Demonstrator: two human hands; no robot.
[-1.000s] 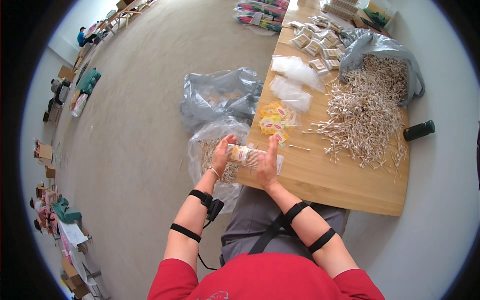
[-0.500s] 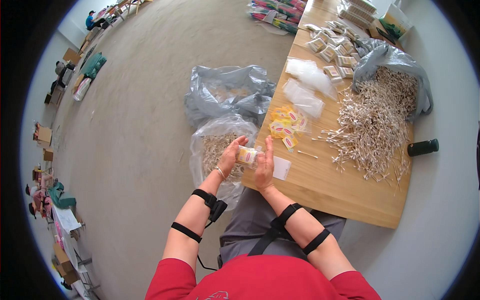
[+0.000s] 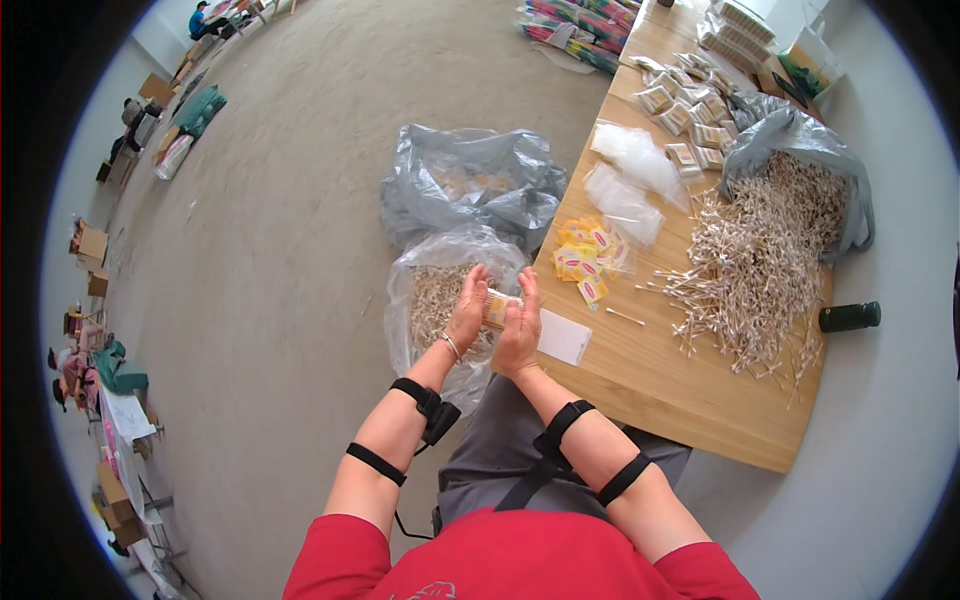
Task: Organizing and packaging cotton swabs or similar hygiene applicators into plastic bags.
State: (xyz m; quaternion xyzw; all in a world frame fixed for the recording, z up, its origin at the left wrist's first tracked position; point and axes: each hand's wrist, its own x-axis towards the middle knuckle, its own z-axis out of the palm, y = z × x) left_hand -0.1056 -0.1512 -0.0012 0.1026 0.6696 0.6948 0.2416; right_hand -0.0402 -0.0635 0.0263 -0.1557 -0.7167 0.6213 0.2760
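Note:
Between my two palms I hold a small pack of cotton swabs (image 3: 497,309) with a yellow label, over the table's near left corner and the clear bag beside it. My left hand (image 3: 466,312) presses its left side, and my right hand (image 3: 519,325) wraps the right side, covering part of the pack. A white card (image 3: 564,337) lies on the table just right of my right hand. Several yellow label cards (image 3: 583,255) are spread a little farther off. One loose cotton swab (image 3: 626,317) rests near them.
A big heap of cotton swabs (image 3: 750,270) spills from a grey plastic bag (image 3: 858,190) on the wooden table (image 3: 690,405). Clear pouches (image 3: 625,200), finished packs (image 3: 690,115) and a dark green bottle (image 3: 850,316) are there too. On the left stand a swab-filled clear bag (image 3: 400,300) and another grey bag (image 3: 450,165).
My right hand has closed in toward my left around the swab pack, hiding more of it. The table appears shifted slightly right and down in view.

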